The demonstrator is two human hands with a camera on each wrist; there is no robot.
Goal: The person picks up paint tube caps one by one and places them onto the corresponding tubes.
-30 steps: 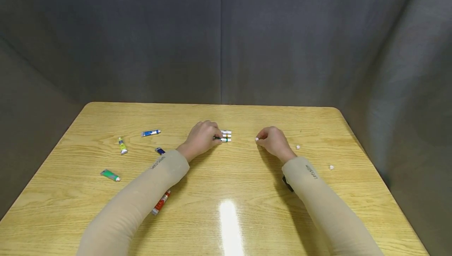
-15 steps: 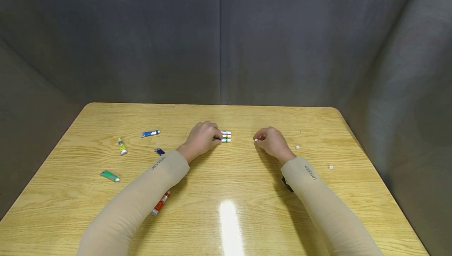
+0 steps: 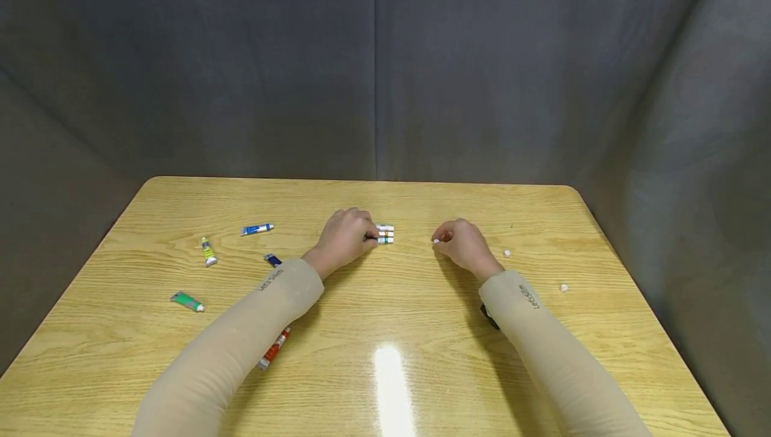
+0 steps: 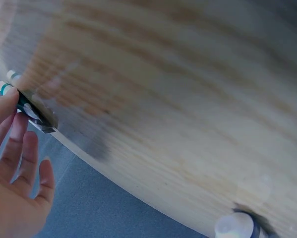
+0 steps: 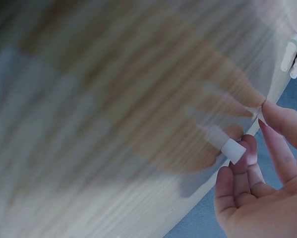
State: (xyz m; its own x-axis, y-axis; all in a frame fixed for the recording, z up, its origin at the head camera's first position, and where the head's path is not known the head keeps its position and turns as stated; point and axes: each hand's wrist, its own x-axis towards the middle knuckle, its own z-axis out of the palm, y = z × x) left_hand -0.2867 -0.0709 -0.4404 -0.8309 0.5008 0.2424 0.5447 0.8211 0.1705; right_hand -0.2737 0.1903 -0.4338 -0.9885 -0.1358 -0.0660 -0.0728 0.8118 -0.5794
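My left hand [image 3: 345, 235] pinches a small dark-green paint tube [image 4: 27, 105] between thumb and index finger, its other fingers spread loosely. The tube lies nearest me in a row of three; white-capped ends of the other two paint tubes [image 3: 386, 228] show past the fingers, their bodies hidden by the hand. To the right, my right hand [image 3: 460, 243] has thumb and index finger together at a small white cap [image 3: 436, 241], low over the table. Another white cap [image 5: 233, 151] stands on the table closer to the right wrist camera.
Blue [image 3: 257, 229], yellow [image 3: 208, 251], green [image 3: 188, 301], dark blue [image 3: 273, 260] and red [image 3: 275, 348] paint tubes lie scattered on the left; the left sleeve passes close to the last two. Loose white caps [image 3: 507, 253] lie right of the right hand. A grey curtain [image 3: 376, 89] hangs behind the table.
The right hand has shifted slightly left along with the white cap at its fingertips. The left hand stays on the tube in the row.
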